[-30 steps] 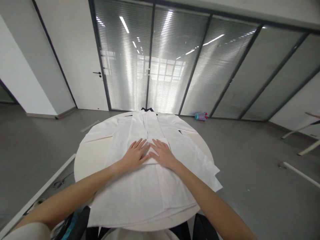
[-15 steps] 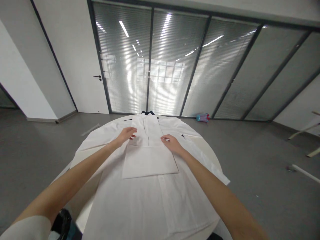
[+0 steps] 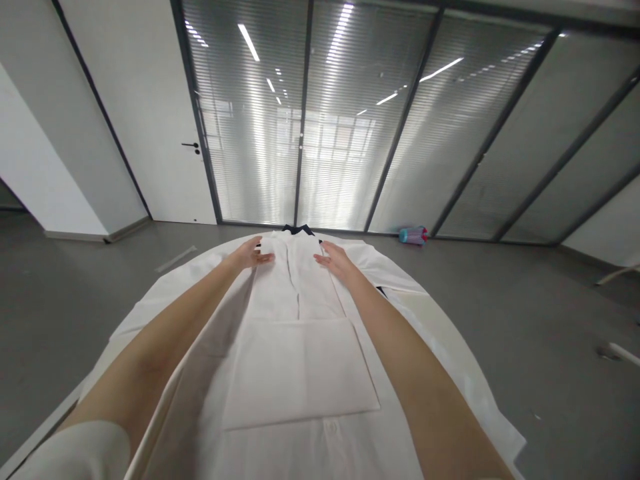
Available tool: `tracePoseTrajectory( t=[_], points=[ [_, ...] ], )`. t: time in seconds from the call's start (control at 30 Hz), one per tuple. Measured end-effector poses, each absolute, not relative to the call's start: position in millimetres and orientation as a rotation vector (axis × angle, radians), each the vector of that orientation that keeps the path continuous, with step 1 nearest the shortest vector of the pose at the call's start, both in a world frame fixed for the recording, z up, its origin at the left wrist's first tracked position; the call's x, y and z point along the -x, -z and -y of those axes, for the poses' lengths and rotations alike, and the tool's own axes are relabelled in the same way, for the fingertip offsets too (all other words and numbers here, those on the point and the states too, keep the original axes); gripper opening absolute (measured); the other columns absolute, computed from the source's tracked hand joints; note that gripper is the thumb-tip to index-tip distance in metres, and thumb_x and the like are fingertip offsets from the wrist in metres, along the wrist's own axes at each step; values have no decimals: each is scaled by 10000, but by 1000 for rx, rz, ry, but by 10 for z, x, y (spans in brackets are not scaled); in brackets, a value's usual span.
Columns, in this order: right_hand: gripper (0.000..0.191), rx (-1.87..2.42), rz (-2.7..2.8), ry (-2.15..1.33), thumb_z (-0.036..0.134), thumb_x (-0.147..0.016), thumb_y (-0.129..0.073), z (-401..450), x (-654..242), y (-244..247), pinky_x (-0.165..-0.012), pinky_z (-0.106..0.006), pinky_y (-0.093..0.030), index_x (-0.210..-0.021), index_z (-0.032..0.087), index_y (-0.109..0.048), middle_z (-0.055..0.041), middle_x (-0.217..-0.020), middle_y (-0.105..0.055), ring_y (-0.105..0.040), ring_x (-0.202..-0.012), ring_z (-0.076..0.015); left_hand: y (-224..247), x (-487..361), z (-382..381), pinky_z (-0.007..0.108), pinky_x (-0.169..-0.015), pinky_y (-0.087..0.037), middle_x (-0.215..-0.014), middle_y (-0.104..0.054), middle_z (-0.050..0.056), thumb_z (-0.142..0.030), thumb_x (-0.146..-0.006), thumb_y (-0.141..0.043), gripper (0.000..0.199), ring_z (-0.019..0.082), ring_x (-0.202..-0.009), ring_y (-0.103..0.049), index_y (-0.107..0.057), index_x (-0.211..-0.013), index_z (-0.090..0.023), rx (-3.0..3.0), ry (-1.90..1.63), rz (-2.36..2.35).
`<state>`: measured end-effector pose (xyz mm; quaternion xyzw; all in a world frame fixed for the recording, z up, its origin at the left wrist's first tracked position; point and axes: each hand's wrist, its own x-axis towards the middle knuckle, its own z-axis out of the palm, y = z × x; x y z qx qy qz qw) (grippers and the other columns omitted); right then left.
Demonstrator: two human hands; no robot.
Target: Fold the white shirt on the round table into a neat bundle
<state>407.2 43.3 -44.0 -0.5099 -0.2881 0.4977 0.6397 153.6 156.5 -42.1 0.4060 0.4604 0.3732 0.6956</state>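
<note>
A white shirt (image 3: 360, 440) is spread over a round pale table, its dark collar area at the far edge. On top of it lies a folded white cloth piece (image 3: 300, 373) with a narrower upper part that has a slit down its middle. My left hand (image 3: 254, 255) rests at the upper left edge of this narrower part, fingers apart. At the opposite edge is my right hand (image 3: 334, 259), its fingers also spread on the fabric. Neither hand visibly grips the cloth.
The table's pale top (image 3: 440, 317) shows at the right. Beyond it, a blue and pink object (image 3: 413, 235) lies on the grey floor near the glass partition. A door with a black handle (image 3: 191, 145) stands at the back left.
Both hands have moved farther away along the narrower part, toward the collar. The view has shifted closer over the table, and the cloth at the left is now raised beside my left arm.
</note>
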Motion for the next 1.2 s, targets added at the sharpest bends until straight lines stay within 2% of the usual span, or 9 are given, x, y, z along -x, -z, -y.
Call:
tracePoseTrajectory(
  t=[0.13, 0.27, 0.5, 0.67, 0.77, 0.87, 0.97, 1.1, 1.2],
  points=[
    [552, 1209, 615, -1185, 186, -748, -756, -691, -4040, 512, -656, -324, -606, -1225, 236, -482, -43, -1054, -603, -688, -731, -171, 496, -1629, -1637, 433, -694, -605, -970, -557, 65, -251, -734, -784, 442, 247, -796, -703, -494, -1064, -203, -914, -841, -1055],
    [537, 1189, 615, -1127, 151, -726, -755, -836, -4000, 574, -612, -283, -601, -1187, 234, -490, -18, -966, -619, -647, -695, -141, 506, -1696, -1615, 421, -683, -599, -870, -575, 39, -76, -632, -787, 438, 200, -718, -663, -516, -961, -181, -963, -889, -1072],
    [341, 1196, 709, -992, 139, -693, -735, -537, -4099, 426, -547, -176, -502, -1002, 214, -613, 69, -663, -535, -509, -554, -72, 377, -1603, -1242, 304, -757, -541, -774, -611, -7, -170, -566, -829, 370, 120, -708, -596, -606, -861, -161, -1197, -1083, -962],
    [337, 1372, 1240, -714, 120, -603, -711, 253, -4274, 586, -675, -252, -526, -931, 193, -742, -16, -911, -698, -619, -772, -148, 540, -1162, -679, 325, -860, -530, -1009, -637, 50, -230, -507, -839, 354, 224, -985, -625, -700, -829, -182, -1712, -1033, -846],
    [382, 1444, 1449, -779, 83, -587, -659, 640, -4305, 731, -754, -293, -531, -938, 182, -772, -48, -1016, -721, -640, -821, -171, 694, -960, -425, 317, -807, -555, -1120, -586, 82, -196, -478, -824, 393, 234, -977, -628, -750, -864, -199, -1809, -873, -947],
    [411, 1473, 1326, -948, 95, -639, -611, 785, -4254, 745, -759, -288, -533, -1016, 181, -752, -42, -982, -730, -643, -758, -149, 709, -901, -320, 328, -797, -569, -981, -620, 56, -192, -547, -797, 522, 205, -871, -654, -727, -1065, -214, -1526, -805, -905],
    [258, 1336, 986, -1068, 183, -748, -617, 755, -4158, 667, -778, -282, -553, -994, 186, -693, -32, -883, -713, -657, -784, -156, 603, -932, -303, 350, -793, -585, -797, -618, 24, -277, -703, -751, 501, 185, -765, -669, -654, -1190, -210, -1159, -768, -837],
    [232, 1255, 770, -1226, 342, -852, -656, 674, -4016, 626, -677, -317, -599, -1029, 212, -583, -18, -812, -656, -649, -682, -159, 509, -1012, -280, 370, -758, -617, -898, -665, 87, -435, -830, -669, 402, 220, -787, -699, -648, -1142, -182, -962, -707, -889],
    [367, 1393, 770, -1152, 300, -830, -688, 654, -3932, 650, -528, -290, -569, -1161, 226, -548, 15, -731, -608, -609, -546, -145, 534, -1069, -234, 370, -764, -629, -947, -672, 86, -359, -761, -765, 353, 215, -811, -704, -657, -1036, -167, -966, -772, -914]
  ],
)
